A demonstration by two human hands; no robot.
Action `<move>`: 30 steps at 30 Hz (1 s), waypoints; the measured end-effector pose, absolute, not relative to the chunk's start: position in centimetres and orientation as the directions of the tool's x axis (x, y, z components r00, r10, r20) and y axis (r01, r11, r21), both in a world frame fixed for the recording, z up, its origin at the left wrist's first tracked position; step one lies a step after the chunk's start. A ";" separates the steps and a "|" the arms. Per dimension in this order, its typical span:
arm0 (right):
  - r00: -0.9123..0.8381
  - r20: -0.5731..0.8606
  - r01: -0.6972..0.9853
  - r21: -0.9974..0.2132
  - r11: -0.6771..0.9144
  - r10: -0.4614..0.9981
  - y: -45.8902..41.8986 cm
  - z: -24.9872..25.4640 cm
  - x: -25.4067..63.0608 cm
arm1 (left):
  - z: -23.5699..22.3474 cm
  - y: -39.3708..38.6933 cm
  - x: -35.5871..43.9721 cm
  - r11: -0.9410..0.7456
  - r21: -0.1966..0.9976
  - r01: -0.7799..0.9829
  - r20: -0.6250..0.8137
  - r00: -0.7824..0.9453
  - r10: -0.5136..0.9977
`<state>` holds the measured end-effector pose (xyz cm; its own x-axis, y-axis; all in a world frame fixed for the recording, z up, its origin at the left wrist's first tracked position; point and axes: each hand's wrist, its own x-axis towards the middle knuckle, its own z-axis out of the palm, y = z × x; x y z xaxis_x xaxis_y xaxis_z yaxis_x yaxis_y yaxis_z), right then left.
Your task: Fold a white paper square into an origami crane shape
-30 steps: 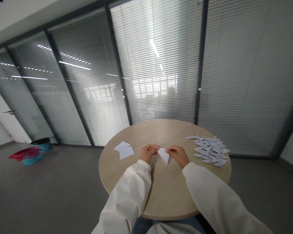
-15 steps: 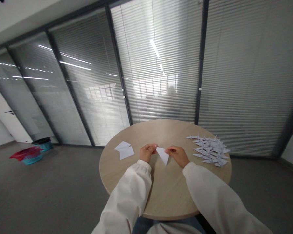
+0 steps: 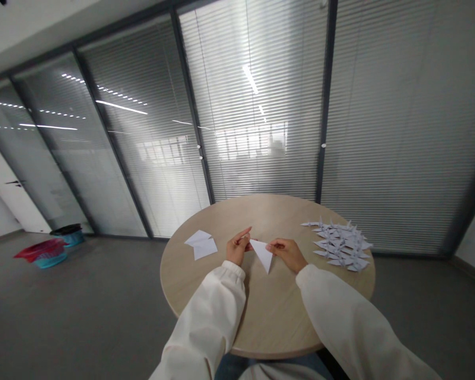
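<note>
A white folded paper, triangular with its point toward me, is held above the table between both hands. My left hand is at its upper left corner, the index finger lifted and stretched out while the thumb and other fingers stay closed at the corner. At the upper right edge, my right hand pinches the paper between thumb and fingers. Off to the left lie a few white paper pieces, partly overlapping. Right of my right hand spreads a group of several pointed folded-paper figures, resembling cranes.
Everything on top rests on a round wooden table. Behind it runs a glass partition with blinds. On the floor at the left stand a blue basin with a red rim cover and another with a black top.
My left index finger has lifted away from the paper's corner. The folded paper has shifted slightly left and toward me. My right hand keeps its pinch.
</note>
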<state>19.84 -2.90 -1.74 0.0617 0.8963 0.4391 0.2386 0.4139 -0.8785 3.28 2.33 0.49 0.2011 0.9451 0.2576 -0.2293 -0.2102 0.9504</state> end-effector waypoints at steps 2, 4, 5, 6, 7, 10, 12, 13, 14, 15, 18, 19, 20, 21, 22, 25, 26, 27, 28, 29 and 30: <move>0.071 0.448 0.242 -0.874 0.420 0.891 -2.8 -1.9 20.0 | 0.4 2.5 3.3 -0.187 0.951 -0.246 0.246 0.237 0.940; 0.089 0.457 0.238 -0.873 0.426 0.885 -2.7 -2.0 20.1 | 0.2 2.6 3.4 -0.146 0.953 -0.266 0.221 0.279 0.934; 0.099 0.460 0.235 -0.873 0.428 0.883 -2.6 -2.0 20.2 | 0.2 2.5 3.5 -0.128 0.955 -0.266 0.208 0.298 0.931; 0.108 0.461 0.232 -0.873 0.428 0.881 -2.6 -2.0 20.2 | 0.1 2.5 3.6 -0.118 0.960 -0.254 0.198 0.320 0.926; 0.117 0.460 0.229 -0.875 0.427 0.880 -2.6 -2.0 20.2 | 0.0 2.4 3.7 -0.116 0.966 -0.230 0.193 0.348 0.917; 0.133 0.442 0.223 -0.885 0.408 0.887 -2.8 -1.8 20.1 | 0.0 2.1 4.0 -0.144 0.979 -0.145 0.194 0.432 0.881; 0.131 0.423 0.206 -0.896 0.393 0.897 -2.8 -1.7 20.1 | 0.2 1.9 4.1 -0.161 0.980 -0.113 0.195 0.434 0.880; 0.128 0.414 0.190 -0.902 0.388 0.901 -2.8 -1.8 20.0 | 0.2 1.8 4.1 -0.169 0.980 -0.103 0.197 0.417 0.887; 0.124 0.407 0.173 -0.907 0.384 0.905 -2.8 -1.8 20.0 | 0.3 1.7 4.0 -0.176 0.980 -0.095 0.200 0.398 0.896; 0.121 0.403 0.158 -0.910 0.383 0.907 -2.7 -1.9 20.0 | 0.4 1.7 4.0 -0.183 0.979 -0.089 0.203 0.383 0.901; 0.125 0.402 0.143 -0.912 0.385 0.907 -2.5 -2.2 20.1 | 0.6 1.6 3.9 -0.193 0.978 -0.079 0.208 0.364 0.908; 0.125 0.401 0.146 -0.912 0.383 0.908 -2.4 -2.2 20.1 | 0.7 1.5 3.9 -0.196 0.978 -0.076 0.210 0.360 0.909; 0.125 0.400 0.150 -0.912 0.381 0.908 -2.4 -2.3 20.1 | 0.7 1.5 3.9 -0.200 0.977 -0.073 0.213 0.354 0.911; 0.125 0.399 0.155 -0.912 0.379 0.908 -2.4 -2.2 20.1 | 0.7 1.5 3.9 -0.205 0.976 -0.068 0.216 0.348 0.912; 0.123 0.398 0.161 -0.912 0.377 0.909 -2.5 -2.2 20.1 | 0.8 1.4 4.0 -0.210 0.976 -0.063 0.219 0.343 0.913; 0.110 0.409 0.175 -0.905 0.387 0.906 -2.6 -2.2 20.2 | 0.8 1.3 4.0 -0.225 0.973 -0.053 0.229 0.348 0.909; 0.103 0.414 0.178 -0.902 0.393 0.904 -2.6 -2.2 20.2 | 0.8 1.3 4.0 -0.228 0.972 -0.054 0.232 0.350 0.908; 0.095 0.418 0.179 -0.900 0.397 0.904 -2.6 -2.2 20.2 | 0.8 1.3 4.0 -0.229 0.972 -0.057 0.235 0.349 0.907; 0.088 0.420 0.179 -0.899 0.400 0.903 -2.5 -2.3 20.2 | 0.8 1.3 4.0 -0.227 0.972 -0.063 0.235 0.346 0.908; 0.082 0.420 0.176 -0.899 0.402 0.904 -2.5 -2.3 20.2 | 0.8 1.3 4.0 -0.222 0.973 -0.069 0.232 0.345 0.910; 0.075 0.419 0.169 -0.900 0.402 0.905 -2.5 -2.4 20.2 | 0.7 1.4 4.0 -0.215 0.974 -0.076 0.228 0.343 0.911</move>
<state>20.23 -2.47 -2.39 0.0752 0.9050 0.4188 0.1691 0.4023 -0.8997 3.99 1.40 0.70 0.3432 0.9111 0.2282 -0.0759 -0.2152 0.9736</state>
